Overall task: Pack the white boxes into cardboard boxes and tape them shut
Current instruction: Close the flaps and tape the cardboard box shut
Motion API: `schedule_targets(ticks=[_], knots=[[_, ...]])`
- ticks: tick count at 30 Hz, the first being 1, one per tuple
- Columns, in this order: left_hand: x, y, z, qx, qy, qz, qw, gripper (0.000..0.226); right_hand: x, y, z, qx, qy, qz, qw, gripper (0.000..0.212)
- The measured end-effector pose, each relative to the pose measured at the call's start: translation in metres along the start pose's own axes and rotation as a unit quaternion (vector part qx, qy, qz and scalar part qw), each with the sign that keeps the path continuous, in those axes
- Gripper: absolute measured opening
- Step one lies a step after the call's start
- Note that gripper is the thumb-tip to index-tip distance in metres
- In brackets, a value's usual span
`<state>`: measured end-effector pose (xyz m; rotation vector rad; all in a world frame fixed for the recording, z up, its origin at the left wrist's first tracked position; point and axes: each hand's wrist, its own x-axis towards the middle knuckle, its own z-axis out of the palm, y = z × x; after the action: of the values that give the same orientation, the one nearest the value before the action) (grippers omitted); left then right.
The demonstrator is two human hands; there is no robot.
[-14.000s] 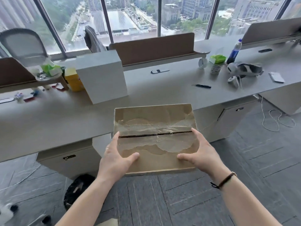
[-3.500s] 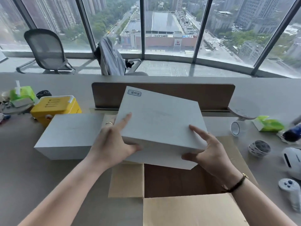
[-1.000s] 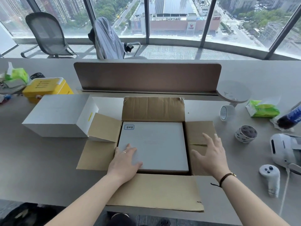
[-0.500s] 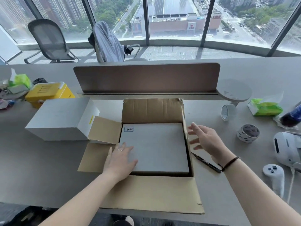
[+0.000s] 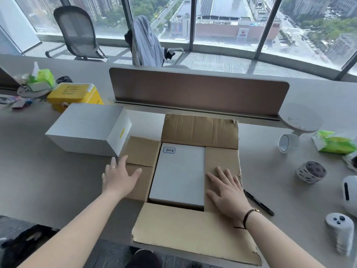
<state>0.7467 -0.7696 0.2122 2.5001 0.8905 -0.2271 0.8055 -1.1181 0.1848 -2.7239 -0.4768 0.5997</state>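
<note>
A cardboard box (image 5: 199, 130) stands on the desk in front of me with a white box (image 5: 178, 175) lying flat inside it, a small label at its far left corner. My right hand (image 5: 227, 192) presses flat on the right side flap, which is folded in over the white box. My left hand (image 5: 120, 176) lies with straight fingers on the left side flap, which still spreads outward. The far flap stands up and the near flap hangs over the desk edge. A second white box (image 5: 87, 128) stands to the left, touching the left flap.
Right of the box lie a black pen (image 5: 258, 202), two tape rolls (image 5: 286, 143) (image 5: 311, 171), a green wipes pack (image 5: 335, 142), a white headset (image 5: 350, 194) and a controller (image 5: 340, 235). A yellow box (image 5: 74, 95) sits far left. A brown divider (image 5: 199, 89) runs behind.
My right hand folded the right flap down over the white box and now presses on it. My left hand moved off the white box onto the left flap.
</note>
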Motion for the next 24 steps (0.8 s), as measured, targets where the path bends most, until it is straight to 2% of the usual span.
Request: schedule_targets(ticks=[2, 4, 8, 10, 13, 16, 18, 20, 24], knots=[[0.005, -0.003, -0.006, -0.094, -0.009, -0.032, 0.995, 0.075, 0.000, 0.001, 0.000, -0.005, -0.001, 0.001, 1.000, 0.061], [0.004, 0.000, -0.013, -0.153, 0.014, -0.023, 0.988, 0.066, 0.001, 0.001, 0.001, -0.010, -0.001, 0.004, 1.000, 0.061], [-0.011, 0.018, -0.031, -0.187, 0.085, 0.011, 0.979, 0.052, 0.002, 0.001, 0.003, -0.015, 0.003, 0.008, 1.000, 0.060], [-0.022, 0.034, -0.043, -0.194, 0.092, 0.042, 0.976, 0.051, 0.002, 0.002, 0.005, -0.015, 0.005, 0.008, 1.000, 0.060], [-0.042, 0.059, -0.052, -0.187, 0.052, 0.128, 0.972, 0.049, 0.002, 0.003, 0.005, -0.019, 0.008, 0.007, 1.000, 0.060], [-0.055, 0.076, -0.037, -0.186, -0.068, 0.222, 0.955, 0.048, 0.001, 0.002, 0.005, -0.020, 0.009, 0.005, 1.000, 0.060], [-0.052, 0.080, -0.013, -0.132, -0.146, 0.256, 0.946, 0.051, 0.001, 0.002, 0.005, -0.021, 0.010, 0.004, 1.000, 0.061], [-0.045, 0.078, 0.012, -0.029, -0.189, 0.260, 0.946, 0.054, 0.001, 0.003, 0.004, -0.022, 0.009, 0.002, 1.000, 0.061], [-0.034, 0.068, 0.041, 0.151, -0.194, 0.267, 0.932, 0.059, -0.002, 0.005, 0.004, -0.024, 0.009, -0.005, 1.000, 0.060]])
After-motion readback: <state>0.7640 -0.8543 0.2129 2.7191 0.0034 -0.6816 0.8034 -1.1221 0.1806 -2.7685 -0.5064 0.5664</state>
